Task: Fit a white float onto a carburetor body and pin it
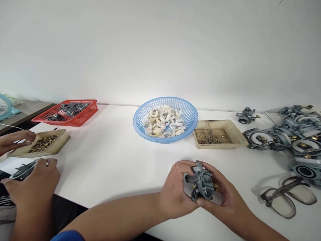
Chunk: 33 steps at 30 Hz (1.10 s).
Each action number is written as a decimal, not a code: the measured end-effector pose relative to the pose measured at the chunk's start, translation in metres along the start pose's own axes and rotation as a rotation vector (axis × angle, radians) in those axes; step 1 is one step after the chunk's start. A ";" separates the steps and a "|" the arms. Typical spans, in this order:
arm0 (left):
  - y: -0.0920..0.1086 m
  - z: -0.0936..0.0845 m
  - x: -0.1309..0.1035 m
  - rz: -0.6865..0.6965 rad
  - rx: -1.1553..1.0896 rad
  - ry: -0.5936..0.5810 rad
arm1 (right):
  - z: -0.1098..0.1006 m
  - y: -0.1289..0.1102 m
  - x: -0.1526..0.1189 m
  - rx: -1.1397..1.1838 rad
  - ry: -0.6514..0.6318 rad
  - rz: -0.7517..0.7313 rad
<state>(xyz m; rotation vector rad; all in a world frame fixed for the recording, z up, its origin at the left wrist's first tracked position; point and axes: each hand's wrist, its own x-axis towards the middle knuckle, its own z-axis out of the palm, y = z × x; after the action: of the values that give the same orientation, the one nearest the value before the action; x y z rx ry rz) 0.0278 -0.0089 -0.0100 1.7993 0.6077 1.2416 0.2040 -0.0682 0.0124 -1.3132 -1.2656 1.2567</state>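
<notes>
A grey metal carburetor point(204, 184) with small brass fittings is held above the white table, near its front edge. My left hand point(178, 190) grips it from the left, fingers curled over its top. From the right, my right hand point(223, 194) closes on it, thumb at the lower edge and fingers behind. Beyond my hands stands a round blue basket point(140, 125) of white ring-shaped floats point(163, 120). To its right is a stained shallow tray point(235, 134) with thin metal pins point(212, 138) inside.
Several carburetors point(304, 127) are piled at the right, and a single carburetor point(247, 115) stands near the wall. Folded eyeglasses point(286, 195) lie at front right. On the left, a co-worker's hands point(37, 184) work beside a tray of brass parts point(43, 144) and a red basket point(82, 118).
</notes>
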 end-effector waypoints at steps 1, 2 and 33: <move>-0.001 0.000 -0.001 0.017 0.004 -0.011 | -0.001 0.001 0.001 -0.004 -0.001 -0.016; -0.002 0.001 -0.001 0.037 -0.014 -0.015 | -0.003 0.003 0.003 -0.020 -0.011 -0.042; 0.023 0.000 0.003 -0.478 -0.785 -0.185 | -0.022 -0.012 -0.013 -0.129 -0.349 -0.075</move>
<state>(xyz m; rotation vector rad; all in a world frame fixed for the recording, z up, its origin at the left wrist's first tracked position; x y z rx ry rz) 0.0278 -0.0186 0.0107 1.0129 0.3378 0.8039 0.2251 -0.0790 0.0270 -1.1550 -1.6481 1.4112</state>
